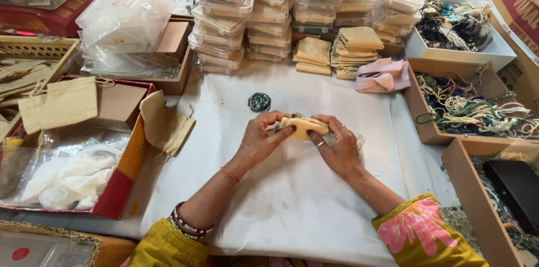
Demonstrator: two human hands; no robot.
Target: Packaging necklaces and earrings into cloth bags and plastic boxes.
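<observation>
Left hand (pixel 259 139) and right hand (pixel 335 144) both close on a small beige pouch (pixel 304 127) above the white-covered table (pixel 292 199). Fingers cover the pouch ends; its contents cannot be seen. A dark green beaded coil (pixel 259 102) lies near.

Bright, even light; soft shadows; sharp

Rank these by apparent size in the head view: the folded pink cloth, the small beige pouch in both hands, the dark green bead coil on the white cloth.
1. Folded pink cloth, largest, though farther from the camera.
2. Small beige pouch, held between left hand and right hand, partly hidden by fingers.
3. Dark green bead coil, smallest.
</observation>
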